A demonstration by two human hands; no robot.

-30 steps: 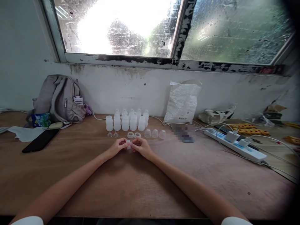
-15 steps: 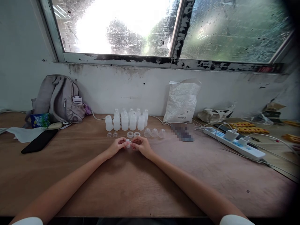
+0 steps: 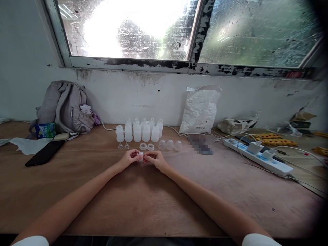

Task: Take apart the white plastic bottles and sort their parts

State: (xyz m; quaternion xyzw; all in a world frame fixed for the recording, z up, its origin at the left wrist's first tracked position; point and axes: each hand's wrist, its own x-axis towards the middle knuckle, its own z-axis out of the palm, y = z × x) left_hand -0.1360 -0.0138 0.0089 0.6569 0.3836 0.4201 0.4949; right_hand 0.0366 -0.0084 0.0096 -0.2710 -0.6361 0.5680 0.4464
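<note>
Far left on the wooden counter (image 3: 143, 208) a white cloth (image 3: 27, 145) lies flat, with a black phone (image 3: 44, 153) just beside it and a blue-green packet (image 3: 45, 130) behind. A grey backpack (image 3: 64, 107) leans against the wall, a capped bottle (image 3: 85, 110) tucked in its side pocket.

Nearer the middle stands a cluster of small translucent bottles (image 3: 139, 131), upright and packed close. In front of them sit two tiny clear funnels (image 3: 123, 146), then two white rings (image 3: 147, 147), then three clear domed caps (image 3: 169, 145) in a row.

Just this side of the rings, the person's two hands meet low over the counter. The left hand (image 3: 129, 159) comes in from the left with its fingers (image 3: 135, 155) curled and closed on a small white piece (image 3: 140, 156). The piece sits between the two hands, pinched at the fingertips rather than lying in a palm, and its pale face shows in the gap between them. The right hand (image 3: 155, 160) closes on it from the other side, fingers (image 3: 148, 158) bent inward and touching its edge. Whether the piece rests on the wood or is held just above it, I cannot tell.

Further right a white plastic bag (image 3: 200, 111) leans on the wall. Beyond it a white power strip (image 3: 258, 158) lies at a slant with plugs and cables (image 3: 294, 150) trailing off, a pale cloth bag (image 3: 237, 125) behind it, and some yellow pieces (image 3: 274, 140) near the far edge.
</note>
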